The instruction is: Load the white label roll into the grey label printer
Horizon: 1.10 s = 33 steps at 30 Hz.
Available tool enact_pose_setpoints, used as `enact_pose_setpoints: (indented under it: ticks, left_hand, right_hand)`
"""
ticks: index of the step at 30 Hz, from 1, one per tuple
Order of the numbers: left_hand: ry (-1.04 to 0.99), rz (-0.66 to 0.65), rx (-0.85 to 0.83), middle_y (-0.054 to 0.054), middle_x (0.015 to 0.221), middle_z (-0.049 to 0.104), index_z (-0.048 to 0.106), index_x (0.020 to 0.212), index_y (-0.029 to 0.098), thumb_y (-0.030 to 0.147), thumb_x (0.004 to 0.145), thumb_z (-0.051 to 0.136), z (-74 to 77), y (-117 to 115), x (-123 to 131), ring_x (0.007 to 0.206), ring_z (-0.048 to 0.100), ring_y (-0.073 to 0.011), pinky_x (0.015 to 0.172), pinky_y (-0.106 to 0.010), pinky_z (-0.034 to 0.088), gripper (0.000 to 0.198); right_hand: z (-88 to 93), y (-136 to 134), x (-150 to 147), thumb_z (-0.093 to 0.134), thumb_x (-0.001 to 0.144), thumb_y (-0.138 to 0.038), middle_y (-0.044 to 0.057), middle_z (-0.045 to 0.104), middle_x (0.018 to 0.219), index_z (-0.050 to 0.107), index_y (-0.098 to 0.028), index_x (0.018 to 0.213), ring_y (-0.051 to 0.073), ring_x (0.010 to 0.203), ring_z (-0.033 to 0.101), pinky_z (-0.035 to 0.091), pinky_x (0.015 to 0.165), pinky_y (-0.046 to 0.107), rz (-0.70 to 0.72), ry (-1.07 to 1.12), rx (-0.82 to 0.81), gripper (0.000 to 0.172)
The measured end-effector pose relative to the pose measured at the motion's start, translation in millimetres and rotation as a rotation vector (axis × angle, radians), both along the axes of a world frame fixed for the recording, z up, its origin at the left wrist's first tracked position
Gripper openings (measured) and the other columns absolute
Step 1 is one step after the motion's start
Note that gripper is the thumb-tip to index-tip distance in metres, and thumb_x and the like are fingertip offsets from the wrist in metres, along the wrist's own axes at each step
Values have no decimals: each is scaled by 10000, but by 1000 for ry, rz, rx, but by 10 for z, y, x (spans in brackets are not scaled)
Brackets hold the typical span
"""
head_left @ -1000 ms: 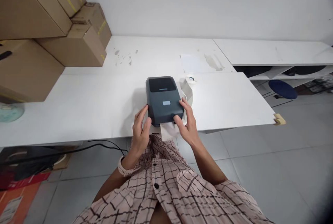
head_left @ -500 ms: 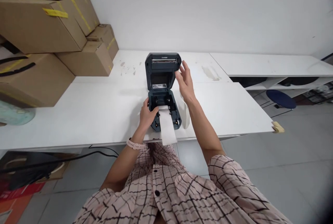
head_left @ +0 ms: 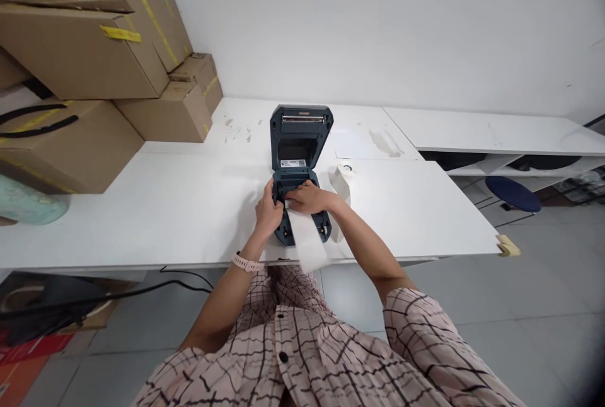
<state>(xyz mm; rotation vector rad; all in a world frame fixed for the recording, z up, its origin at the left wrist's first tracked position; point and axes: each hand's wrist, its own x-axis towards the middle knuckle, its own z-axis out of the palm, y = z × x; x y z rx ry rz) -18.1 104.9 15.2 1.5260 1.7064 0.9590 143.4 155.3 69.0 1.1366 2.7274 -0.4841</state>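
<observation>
A dark label printer (head_left: pixel 293 174) sits on the table with its lid (head_left: pixel 303 131) raised. My left hand (head_left: pixel 269 213) grips the left side of its base, the thumb reaching inside. Inside the open compartment, the bent fingers of my right hand (head_left: pixel 305 198) press on the paper roll, which they mostly cover. From under this hand a white paper strip (head_left: pixel 308 242) runs forward over the printer's front and hangs past the table edge. To the right of the printer lies another white roll (head_left: pixel 347 169), with a loose strip (head_left: pixel 341 188) trailing toward me.
Cardboard boxes (head_left: pixel 163 111) are stacked at the left, with a pale green container (head_left: pixel 33 202) in front. The white table (head_left: pixel 189 205) has its front edge close to my body. A blue stool (head_left: pixel 513 194) stands at the right, near a lower shelf.
My right hand has moved from beside the raised lid down into the printer, onto the paper roll. The hanging strip has shifted slightly. My left hand stays at the printer's left side.
</observation>
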Motion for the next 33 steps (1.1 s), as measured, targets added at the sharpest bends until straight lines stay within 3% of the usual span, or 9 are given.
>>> enact_pose_setpoints:
  ticks: [4, 6, 10, 14, 19, 22, 24, 28, 33]
  left_hand:
    - [-68, -1, 22, -91, 1509, 587, 376, 1569, 249, 102, 825, 529, -31, -18, -13, 1363, 580, -306, 1141, -494, 450, 774]
    - [-89, 4, 20, -90, 1515, 581, 380, 1567, 254, 108, 832, 527, -35, -25, -12, 1385, 561, -300, 1153, -495, 439, 763]
    - [-104, 8, -8, -90, 1547, 548, 375, 1574, 259, 140, 859, 521, -39, -28, -7, 1428, 517, -307, 1166, -509, 424, 740]
    - [-99, 22, 14, -89, 1528, 568, 411, 1555, 265, 147, 851, 542, -80, -14, -11, 1417, 529, -311, 1176, -518, 416, 726]
    - [-116, 17, 52, -84, 1529, 570, 391, 1567, 273, 130, 848, 540, -117, -2, -16, 1427, 523, -282, 1200, -500, 396, 749]
    - [-84, 25, 49, -82, 1513, 586, 387, 1571, 268, 104, 836, 536, -78, -5, -6, 1411, 541, -281, 1200, -500, 397, 767]
    - [-71, 31, 39, -84, 1508, 591, 382, 1573, 255, 89, 831, 527, -46, -9, 5, 1401, 551, -277, 1203, -495, 395, 773]
    - [-67, 40, 51, -92, 1496, 602, 389, 1566, 243, 84, 834, 517, -35, -13, 19, 1398, 555, -267, 1204, -490, 391, 760]
    - [-96, 40, 61, -95, 1490, 608, 364, 1575, 253, 102, 823, 531, -96, -4, 10, 1367, 582, -269, 1194, -506, 390, 785]
  right_hand:
    - [91, -45, 439, 630, 952, -343, 125, 642, 1441, 576, -218, 1442, 298, 1260, 627, 457, 1045, 443, 142, 416, -310, 508]
    - [76, -169, 802, 703, 920, -388, 96, 676, 1387, 608, -253, 1393, 251, 1207, 658, 504, 1000, 395, 139, 679, -426, 501]
    - [-101, -522, 1644, 809, 838, -395, 70, 771, 1081, 686, -265, 1172, 226, 1002, 715, 553, 865, 374, -95, 1114, -418, 379]
    - [-351, -691, 2215, 810, 825, -354, 85, 760, 1141, 665, -282, 1118, 272, 1135, 681, 540, 890, 412, -437, 1155, -393, 334]
    - [-689, -479, 2255, 772, 781, -299, 93, 724, 1292, 651, -257, 1081, 270, 1175, 646, 530, 837, 380, -660, 1061, -424, 326]
    - [-861, -345, 2197, 758, 736, -273, 94, 681, 1380, 655, -255, 1151, 236, 1056, 687, 538, 799, 352, -668, 1082, -481, 428]
    - [-921, -282, 2229, 767, 714, -263, 91, 633, 1453, 636, -281, 1256, 247, 1171, 663, 537, 902, 371, -660, 1130, -482, 558]
    - [-887, -46, 2345, 786, 735, -358, 118, 532, 1557, 578, -310, 1369, 270, 1448, 488, 410, 1153, 462, -719, 1240, -362, 670]
    - [-732, 547, 2092, 873, 562, -320, 133, 524, 1546, 538, -267, 1409, 287, 1403, 510, 414, 1152, 496, -713, 1056, -354, 912]
